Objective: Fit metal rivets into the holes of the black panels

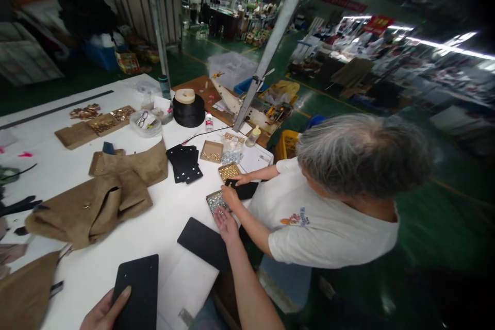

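My left hand point(105, 310) grips a flat black panel point(137, 289) at its lower left edge, thumb on top. Small holes or studs dot the panel. At a shallow tray of small silver metal pieces point(215, 200), my right hand point(226, 224) reaches over the near edge, fingers stretched and slightly apart. No held piece can be made out in it. Another black panel point(203, 242) lies on the table just left of my right wrist. Beside the tray, a co-worker's hands point(232, 193) hold a black piece point(246, 191).
The co-worker point(328, 206) sits close on my right. A tray of gold-coloured pieces point(229, 171) and a stack of black pieces point(184, 163) lie farther back. Brown fabric items point(88, 206) cover the left. A slanting metal post point(266, 56) rises behind the trays.
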A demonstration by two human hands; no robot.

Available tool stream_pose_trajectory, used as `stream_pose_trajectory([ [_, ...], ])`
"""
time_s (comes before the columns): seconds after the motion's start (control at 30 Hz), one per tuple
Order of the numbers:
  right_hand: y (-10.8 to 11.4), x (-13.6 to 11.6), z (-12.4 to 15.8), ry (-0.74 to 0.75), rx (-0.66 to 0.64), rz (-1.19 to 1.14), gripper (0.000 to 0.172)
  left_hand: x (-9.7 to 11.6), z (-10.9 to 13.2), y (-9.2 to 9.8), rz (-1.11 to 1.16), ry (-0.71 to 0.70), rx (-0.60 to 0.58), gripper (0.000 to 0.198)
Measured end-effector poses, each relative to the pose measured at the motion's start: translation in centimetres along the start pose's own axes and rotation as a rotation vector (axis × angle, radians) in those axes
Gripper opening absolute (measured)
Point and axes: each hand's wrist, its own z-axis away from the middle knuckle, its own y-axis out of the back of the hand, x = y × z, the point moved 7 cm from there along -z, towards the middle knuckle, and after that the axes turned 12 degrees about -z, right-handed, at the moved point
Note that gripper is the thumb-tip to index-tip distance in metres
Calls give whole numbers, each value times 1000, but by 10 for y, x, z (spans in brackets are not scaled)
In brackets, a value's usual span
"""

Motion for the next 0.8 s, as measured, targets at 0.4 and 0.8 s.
stream_pose_trajectory([
  [0.4, 1, 11, 18, -187, 111, -479, 39, 8, 12, -7, 57, -43, -81, 65],
  [0.8, -66, 23, 94, -331, -129, -386, 37, 47, 27, 5, 18, -308, -96, 53],
])
